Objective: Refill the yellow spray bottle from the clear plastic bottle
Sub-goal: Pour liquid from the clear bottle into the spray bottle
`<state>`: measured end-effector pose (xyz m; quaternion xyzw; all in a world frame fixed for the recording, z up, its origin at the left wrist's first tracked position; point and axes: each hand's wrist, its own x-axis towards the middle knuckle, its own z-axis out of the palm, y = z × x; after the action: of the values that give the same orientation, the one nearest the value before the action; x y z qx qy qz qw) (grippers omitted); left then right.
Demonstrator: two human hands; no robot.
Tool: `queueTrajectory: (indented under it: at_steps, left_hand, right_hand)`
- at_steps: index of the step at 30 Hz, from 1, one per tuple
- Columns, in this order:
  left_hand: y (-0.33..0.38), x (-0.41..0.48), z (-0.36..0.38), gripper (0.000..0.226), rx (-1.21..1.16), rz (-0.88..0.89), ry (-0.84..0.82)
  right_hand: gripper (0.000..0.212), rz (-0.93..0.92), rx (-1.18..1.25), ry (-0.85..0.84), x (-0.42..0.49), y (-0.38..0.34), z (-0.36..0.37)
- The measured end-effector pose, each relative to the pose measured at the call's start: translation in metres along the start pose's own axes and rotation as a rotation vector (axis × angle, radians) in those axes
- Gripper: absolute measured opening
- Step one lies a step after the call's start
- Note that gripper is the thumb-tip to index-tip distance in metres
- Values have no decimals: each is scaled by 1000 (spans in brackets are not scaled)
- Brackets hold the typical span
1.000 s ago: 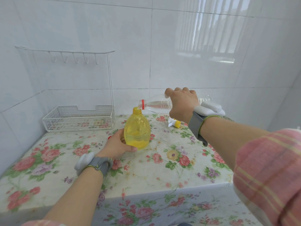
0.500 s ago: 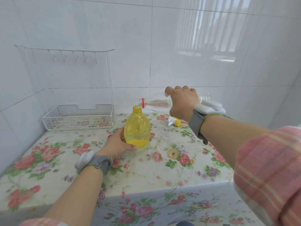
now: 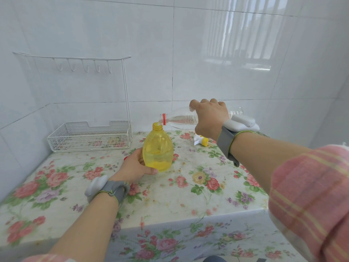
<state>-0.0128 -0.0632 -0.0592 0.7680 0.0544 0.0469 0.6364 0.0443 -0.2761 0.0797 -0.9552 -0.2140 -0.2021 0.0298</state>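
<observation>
The yellow spray bottle [image 3: 158, 150] stands upright on the floral table with its neck uncapped and some liquid in its lower part. My left hand [image 3: 134, 167] grips its left side near the base. My right hand [image 3: 209, 118] holds the clear plastic bottle [image 3: 179, 120] on its side, tilted slightly down, with its red-ringed mouth just above the yellow bottle's opening. Water lies along the clear bottle's lower wall. The white and yellow spray head [image 3: 201, 141] lies on the table behind my right wrist.
A white wire rack [image 3: 88, 137] with hooks stands at the back left against the tiled wall. The table [image 3: 188, 195] wears a floral oilcloth, and its front edge runs across the lower part of the view. A small red thing [image 3: 126, 158] peeks out behind my left hand.
My right hand has tipped the clear bottle's mouth down closer to the yellow bottle's neck. The left hand and yellow bottle have stayed put.
</observation>
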Motion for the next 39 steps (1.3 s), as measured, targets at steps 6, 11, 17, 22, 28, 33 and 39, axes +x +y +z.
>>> queueTrajectory:
  at_steps: [6, 11, 17, 22, 28, 33, 39]
  left_hand:
    - [1, -1, 0, 80, -9, 4, -9]
    - [1, 0, 0, 80, -11, 8, -9]
    - [1, -1, -1, 79, 8, 12, -13]
    - [2, -1, -1, 79, 28, 15, -17]
    - [3, -2, 0, 79, 30, 6, -10]
    - [5, -3, 1, 76, 31, 15, -11]
    - [5, -3, 1, 77, 35, 7, -9]
  right_hand:
    - [37, 182, 104, -55, 10, -5, -3]
    - [44, 204, 80, -61, 13, -8, -4]
    - [40, 218, 110, -65, 14, -7, -3]
    - [40, 227, 109, -72, 14, -8, -2]
    - [48, 167, -9, -46, 9, -10, -5]
    - [55, 112, -81, -6, 5, -10, -3]
    - [48, 181, 7, -26, 11, -10, -5]
